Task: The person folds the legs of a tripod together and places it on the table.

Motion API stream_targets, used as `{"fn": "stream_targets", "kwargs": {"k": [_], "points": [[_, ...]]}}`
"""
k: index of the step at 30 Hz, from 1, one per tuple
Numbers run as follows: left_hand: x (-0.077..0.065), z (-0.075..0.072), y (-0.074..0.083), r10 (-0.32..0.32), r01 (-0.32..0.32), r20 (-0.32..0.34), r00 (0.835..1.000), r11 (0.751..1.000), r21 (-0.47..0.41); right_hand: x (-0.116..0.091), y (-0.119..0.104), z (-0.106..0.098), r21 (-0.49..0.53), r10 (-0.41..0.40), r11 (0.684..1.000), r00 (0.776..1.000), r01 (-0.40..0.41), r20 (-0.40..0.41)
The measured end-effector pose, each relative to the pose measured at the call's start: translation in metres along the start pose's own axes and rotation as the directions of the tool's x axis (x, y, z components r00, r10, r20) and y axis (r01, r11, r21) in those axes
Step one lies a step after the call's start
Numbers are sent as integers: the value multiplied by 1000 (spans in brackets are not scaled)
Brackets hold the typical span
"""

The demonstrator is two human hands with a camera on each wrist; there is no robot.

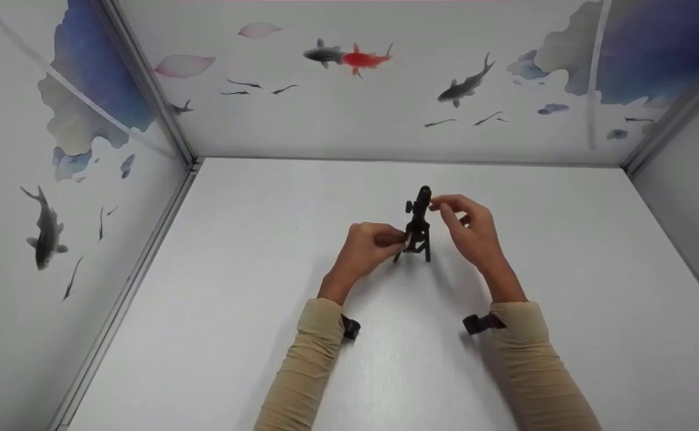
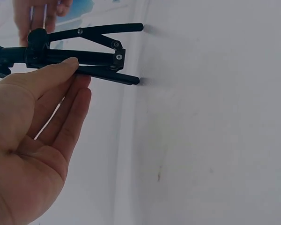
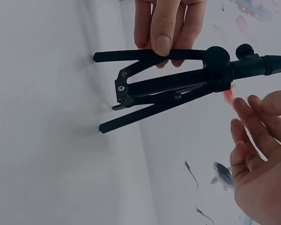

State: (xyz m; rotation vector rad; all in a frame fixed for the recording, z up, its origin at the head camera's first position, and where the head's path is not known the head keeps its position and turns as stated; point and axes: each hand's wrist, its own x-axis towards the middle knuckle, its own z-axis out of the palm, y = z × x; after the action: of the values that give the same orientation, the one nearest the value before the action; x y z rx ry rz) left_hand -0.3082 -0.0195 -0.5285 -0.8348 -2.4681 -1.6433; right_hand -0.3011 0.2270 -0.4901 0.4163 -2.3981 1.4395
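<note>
Pinching one leg of blk tripod, seemingly stood on white surface, btwn thumb & fingers of L hand; holding nothing in R hand, loose & half-curled, just beside upper tube. Could tip or skid, prob. if bumped up top by R hand or dragged by that leg. Might also fold at hinges if squeezed hard.

Long sleeves, plain tan: left sleeve and right sleeve both creased crosswise along the forearm. Left cuff and right cuff smoother, band-like. Small black unit at each inner wrist, left unit and right unit, blocky, rounded; finer detail too small. Left hand and right hand bare.
</note>
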Motion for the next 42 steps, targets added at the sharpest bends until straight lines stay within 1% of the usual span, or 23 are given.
{"fn": "stream_targets", "kwargs": {"k": [2,4,6,8,10,11,13,17,19,23,26,33,38,42], "points": [[-1,-2,-1,-11,11,12,1000,1000,2,0,3,-3,-70,47,997,996,-41,81],[-2,-4,-1,-19,19,29,999,1000,4,-2,6,-6,-120,86,991,980,-65,177],[-2,-5,-2,-15,15,43,999,1000,1,-4,8,-8,-158,114,985,955,-72,273],[-3,-6,-2,-13,13,46,999,1000,4,-6,10,-8,-178,126,982,925,-65,358],[-3,-7,-2,-9,9,43,999,1000,15,-9,11,-6,-186,117,982,901,-42,418],[-3,-7,-2,-8,7,41,999,1000,21,-10,12,-5,-187,109,982,896,-29,431],[-4,-8,-2,-8,6,41,999,999,34,-13,14,-1,-182,87,983,897,-8,433],[-4,-7,-1,4,-7,47,999,998,65,-19,19,4,-192,33,980,922,45,387],[-4,-6,0,7,-10,43,999,997,74,-21,20,5,-202,10,977,930,70,368],[-2,-3,2,-1,-2,32,999,998,70,-22,21,6,-210,-17,973,938,95,346],[-1,-1,3,-5,3,27,1000,997,71,-22,21,6,-213,-27,972,942,103,334],[1,2,5,4,-5,10,1000,997,75,-22,21,8,-208,-18,974,946,90,324],[1,3,4,9,-10,11,1000,996,87,-21,23,10,-199,-22,976,943,92,331],[1,2,3,11,-14,28,1000,996,89,-21,26,12,-193,-19,977,943,87,331]]}}
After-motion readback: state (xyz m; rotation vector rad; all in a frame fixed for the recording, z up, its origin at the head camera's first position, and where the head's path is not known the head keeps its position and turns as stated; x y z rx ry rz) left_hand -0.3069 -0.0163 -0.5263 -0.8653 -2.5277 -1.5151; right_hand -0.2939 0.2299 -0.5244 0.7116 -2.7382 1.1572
